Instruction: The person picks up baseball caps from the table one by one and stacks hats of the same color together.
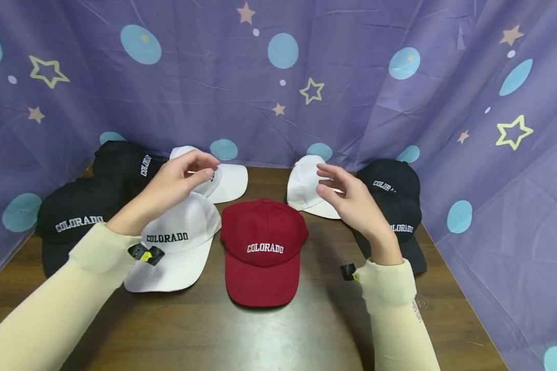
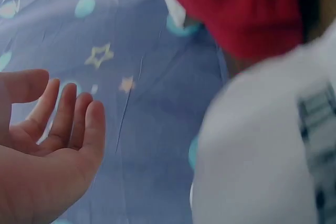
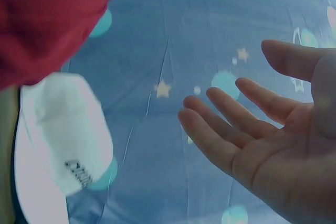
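Observation:
A red cap (image 1: 264,232) with COLORADO in white letters sits mid-table, its brim toward me. My left hand (image 1: 178,175) hovers over the white caps on the left with loosely bent fingers and nothing in them. Below it lies a white cap (image 1: 176,257) with dark lettering; another white cap (image 1: 232,183) behind is partly hidden by the hand. My right hand (image 1: 350,198) is raised in front of a third white cap (image 1: 301,180), covering part of it. In the right wrist view that hand's fingers (image 3: 210,140) are spread loosely and hold nothing.
Black caps (image 1: 79,214) lie at the left, one behind the other. More black caps (image 1: 390,175) overlap at the right, partly behind my right wrist. A purple curtain (image 1: 353,103) with stars and dots hangs at the back and sides of the brown wooden table (image 1: 269,340).

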`<state>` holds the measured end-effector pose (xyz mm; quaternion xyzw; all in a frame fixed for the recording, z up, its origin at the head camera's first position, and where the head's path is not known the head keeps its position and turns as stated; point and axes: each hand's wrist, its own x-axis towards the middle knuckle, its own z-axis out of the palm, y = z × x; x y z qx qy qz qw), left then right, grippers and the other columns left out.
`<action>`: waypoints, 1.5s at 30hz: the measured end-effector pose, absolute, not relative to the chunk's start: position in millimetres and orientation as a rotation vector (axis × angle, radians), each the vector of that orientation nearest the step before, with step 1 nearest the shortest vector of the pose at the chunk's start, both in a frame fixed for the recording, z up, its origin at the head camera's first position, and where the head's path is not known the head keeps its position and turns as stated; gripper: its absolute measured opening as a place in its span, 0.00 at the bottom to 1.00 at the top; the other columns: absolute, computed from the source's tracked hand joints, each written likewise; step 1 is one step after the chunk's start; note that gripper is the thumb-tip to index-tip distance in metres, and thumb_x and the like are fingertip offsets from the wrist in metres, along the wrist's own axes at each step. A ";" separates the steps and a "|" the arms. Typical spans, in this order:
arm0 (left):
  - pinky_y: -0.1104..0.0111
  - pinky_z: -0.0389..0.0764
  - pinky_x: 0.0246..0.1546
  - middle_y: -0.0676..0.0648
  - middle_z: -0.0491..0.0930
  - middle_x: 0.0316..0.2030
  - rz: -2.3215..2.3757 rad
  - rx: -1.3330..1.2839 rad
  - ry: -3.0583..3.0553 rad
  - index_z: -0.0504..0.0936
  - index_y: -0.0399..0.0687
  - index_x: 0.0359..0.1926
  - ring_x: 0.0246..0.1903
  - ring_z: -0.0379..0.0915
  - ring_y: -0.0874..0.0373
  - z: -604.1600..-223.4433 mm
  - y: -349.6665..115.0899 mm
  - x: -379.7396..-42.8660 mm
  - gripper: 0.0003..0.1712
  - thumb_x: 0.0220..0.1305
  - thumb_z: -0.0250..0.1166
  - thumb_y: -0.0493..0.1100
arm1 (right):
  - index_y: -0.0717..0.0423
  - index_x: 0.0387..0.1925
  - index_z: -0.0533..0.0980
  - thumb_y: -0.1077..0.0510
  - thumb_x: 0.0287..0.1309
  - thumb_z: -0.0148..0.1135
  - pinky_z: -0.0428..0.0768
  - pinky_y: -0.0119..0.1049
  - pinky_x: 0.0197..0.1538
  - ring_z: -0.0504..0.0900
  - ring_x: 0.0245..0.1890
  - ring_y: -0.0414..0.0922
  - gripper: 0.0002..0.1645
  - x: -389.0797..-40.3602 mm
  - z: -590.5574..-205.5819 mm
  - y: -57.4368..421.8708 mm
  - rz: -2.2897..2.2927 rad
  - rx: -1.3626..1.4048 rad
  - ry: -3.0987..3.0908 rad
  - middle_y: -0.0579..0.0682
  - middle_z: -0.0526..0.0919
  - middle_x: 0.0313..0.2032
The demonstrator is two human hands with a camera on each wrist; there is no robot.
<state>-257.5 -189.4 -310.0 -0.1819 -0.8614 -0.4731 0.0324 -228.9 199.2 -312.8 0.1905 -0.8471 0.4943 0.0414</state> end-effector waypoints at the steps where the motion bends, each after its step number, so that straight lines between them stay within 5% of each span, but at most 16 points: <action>1: 0.71 0.76 0.55 0.46 0.83 0.59 -1.479 -0.569 -2.663 0.81 0.47 0.63 0.56 0.78 0.56 -311.0 -180.8 -261.5 0.16 0.80 0.61 0.44 | 0.51 0.75 0.71 0.56 0.75 0.64 0.77 0.50 0.70 0.79 0.68 0.54 0.31 -229.2 -315.1 204.4 1.500 0.568 -2.585 0.54 0.79 0.69; 11: 0.54 0.77 0.65 0.39 0.79 0.61 -1.801 -0.578 -2.783 0.76 0.39 0.66 0.59 0.79 0.46 -332.4 -103.3 -299.1 0.21 0.78 0.61 0.41 | 0.57 0.75 0.70 0.56 0.76 0.62 0.75 0.57 0.70 0.75 0.71 0.59 0.31 -237.2 -331.4 238.7 1.288 0.446 -2.589 0.59 0.77 0.70; 22: 0.54 0.69 0.74 0.35 0.70 0.69 -1.964 -0.441 -2.961 0.65 0.32 0.74 0.70 0.70 0.38 -333.9 -44.1 -334.8 0.30 0.77 0.59 0.40 | 0.57 0.77 0.67 0.56 0.77 0.61 0.71 0.59 0.73 0.73 0.73 0.60 0.32 -238.4 -331.3 254.3 1.332 0.414 -2.580 0.60 0.73 0.73; 28: 0.58 0.68 0.71 0.42 0.69 0.58 -1.962 -0.384 -3.093 0.67 0.32 0.67 0.63 0.67 0.46 -329.7 -27.4 -346.0 0.25 0.77 0.57 0.42 | 0.55 0.78 0.67 0.56 0.77 0.61 0.70 0.60 0.73 0.73 0.73 0.58 0.32 -237.4 -331.5 255.4 1.356 0.401 -2.571 0.59 0.73 0.73; 31: 0.58 0.66 0.74 0.41 0.68 0.62 -2.017 -0.323 -3.142 0.65 0.33 0.69 0.65 0.65 0.46 -329.2 -21.3 -350.3 0.26 0.78 0.57 0.43 | 0.54 0.78 0.68 0.55 0.77 0.61 0.71 0.59 0.73 0.73 0.73 0.58 0.33 -236.4 -330.8 255.3 1.352 0.402 -2.569 0.59 0.74 0.73; 34: 0.56 0.58 0.80 0.39 0.57 0.77 -2.108 -0.232 -3.176 0.52 0.35 0.80 0.76 0.58 0.42 -330.0 -16.0 -352.6 0.38 0.79 0.57 0.41 | 0.54 0.78 0.67 0.55 0.77 0.61 0.71 0.58 0.73 0.73 0.73 0.59 0.33 -236.0 -330.1 255.5 1.352 0.405 -2.569 0.59 0.73 0.73; 38: 0.57 0.55 0.81 0.37 0.46 0.83 -2.196 -0.115 -3.189 0.38 0.37 0.84 0.80 0.53 0.39 -332.8 -9.7 -354.5 0.47 0.79 0.58 0.40 | 0.53 0.78 0.67 0.54 0.78 0.61 0.70 0.58 0.74 0.73 0.73 0.58 0.33 -236.5 -330.5 255.9 1.360 0.401 -2.576 0.58 0.73 0.73; 42: 0.58 0.57 0.80 0.37 0.51 0.81 -2.223 -0.042 -3.171 0.37 0.38 0.84 0.78 0.57 0.41 -333.9 -5.8 -356.2 0.49 0.78 0.60 0.40 | 0.53 0.78 0.68 0.54 0.78 0.61 0.70 0.58 0.74 0.73 0.73 0.58 0.32 -236.5 -330.2 257.1 1.365 0.399 -2.578 0.58 0.73 0.73; 45: 0.65 0.70 0.69 0.40 0.69 0.66 -2.178 -0.058 -3.158 0.53 0.36 0.78 0.62 0.72 0.49 -334.4 -1.8 -355.7 0.38 0.77 0.61 0.39 | 0.51 0.78 0.68 0.54 0.78 0.61 0.70 0.57 0.74 0.73 0.72 0.58 0.32 -235.5 -329.5 259.1 1.362 0.394 -2.580 0.57 0.74 0.73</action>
